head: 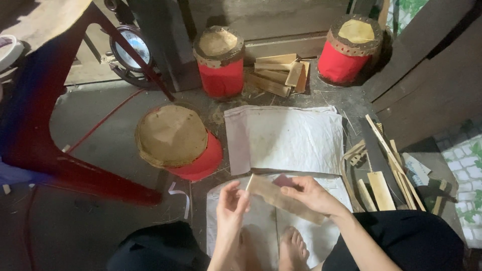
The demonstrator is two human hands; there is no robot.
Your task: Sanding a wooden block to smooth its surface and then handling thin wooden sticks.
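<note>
Fingers of both hands pinch a thin tan strip of bamboo (pixel 286 200) held low over a white sack (pixel 321 241).

Left hand (pixel 232 206) closes its fingertips on the strip's near-left end, while the right hand (pixel 311 194) grips it from above near the middle; the strip slants toward the near right. Bare feet (pixel 293 248) rest on the sack beneath. Beyond lies a second white sack (pixel 291 140); a red drum (pixel 178 143) sits to the left, with two more red drums (pixel 221 62) farther off and bamboo slats (pixel 381 188) at the right.
</note>
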